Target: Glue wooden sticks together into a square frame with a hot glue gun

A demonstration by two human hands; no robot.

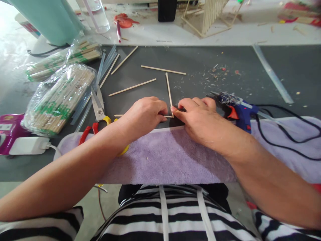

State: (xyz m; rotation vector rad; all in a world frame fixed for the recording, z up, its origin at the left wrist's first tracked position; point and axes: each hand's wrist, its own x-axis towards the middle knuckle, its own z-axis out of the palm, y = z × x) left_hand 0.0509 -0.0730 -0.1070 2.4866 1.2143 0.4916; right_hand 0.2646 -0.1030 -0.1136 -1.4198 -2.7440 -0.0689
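Far left, two clear plastic packs of pale wooden sticks with green print (60,100) are lying on the dark grey counter (150,53). Just right of them, the steel scissors with red and yellow handles (100,115) are sitting partly hidden by the left forearm, so a careless arm swing could be dragging them into the work.

Then the left hand (147,113): its thumb and index finger are pinching a thin, pale wooden stick lying crosswise (122,115) near its right end, at the near edge of the counter by the fluffy purple towel (155,157). A second thin, pale wooden stick pointing away (169,88) is meeting that end, making a corner.

The right hand (200,112) is resting its thumb tip at that corner; I can't tell whether its fingers are clamping anything. Uneven pressure there could be knocking the corner out of square, imo, and if there's soft glue in it, letting go too soon could be opening the joint.

On the right, a blue glue gun with an orange trigger (240,112) is lying just beside the right hand, nozzle pointing left. Can't tell if it's hot, but if so, a knuckle drifting over could be getting burned.
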